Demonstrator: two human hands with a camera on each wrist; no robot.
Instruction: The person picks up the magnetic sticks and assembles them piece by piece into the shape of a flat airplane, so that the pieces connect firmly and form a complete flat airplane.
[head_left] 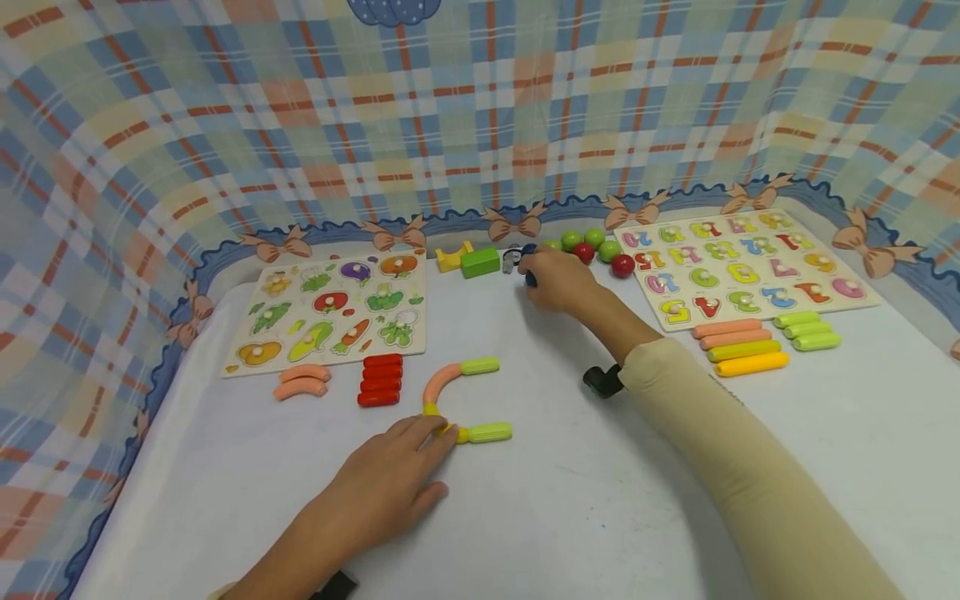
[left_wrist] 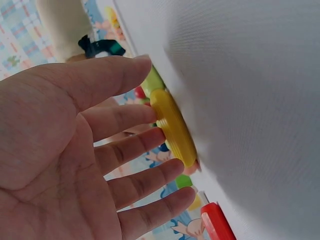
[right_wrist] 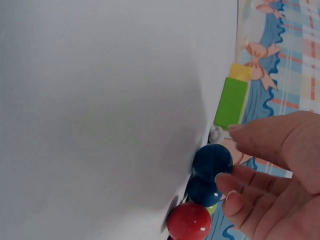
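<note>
My left hand (head_left: 390,479) lies palm down, its fingers extended. Their tips touch a curved yellow piece (left_wrist: 174,127), which the hand partly covers in the head view. That piece belongs to an arc of joined pieces with a curved orange-pink piece (head_left: 441,382) and light green ends (head_left: 490,432). At the back, my right hand (head_left: 558,283) reaches over dark blue balls (right_wrist: 212,160). Its fingertips are right at them, while the thumb stands apart. A small grey thing (right_wrist: 216,134) and a green block (right_wrist: 232,102) lie beyond, and a red ball (right_wrist: 189,221) sits close by.
A vegetable puzzle board (head_left: 300,304) lies left, a number board (head_left: 684,283) right. Red sticks (head_left: 380,385) and pink curved pieces (head_left: 302,387) lie before the left board. Yellow sticks (head_left: 752,363) and light green sticks (head_left: 816,341) lie before the right one. Green balls (head_left: 611,250) stand at the back.
</note>
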